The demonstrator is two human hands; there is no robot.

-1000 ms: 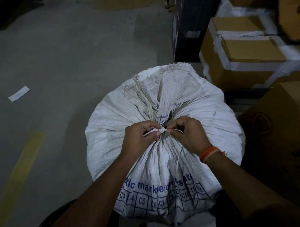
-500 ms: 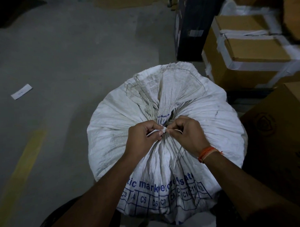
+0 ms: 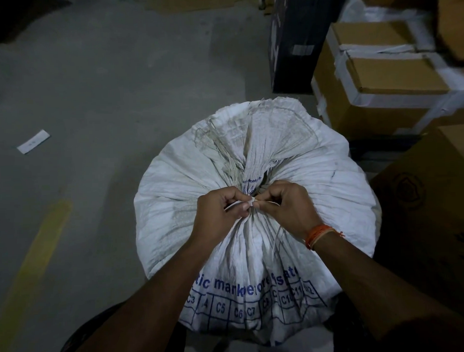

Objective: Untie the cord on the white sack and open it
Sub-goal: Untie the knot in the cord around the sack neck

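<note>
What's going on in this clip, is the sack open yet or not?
Not yet. A person stands over a full white woven plastic sack with blue print, on a grey concrete floor beside taped brown cardboard boxes. Both hands work at the gathered neck: the left hand and the right hand, which has an orange thread band at the wrist, each pinch the thin white cord at its knot. The neck is cinched shut and the knot looks tied.
</note>
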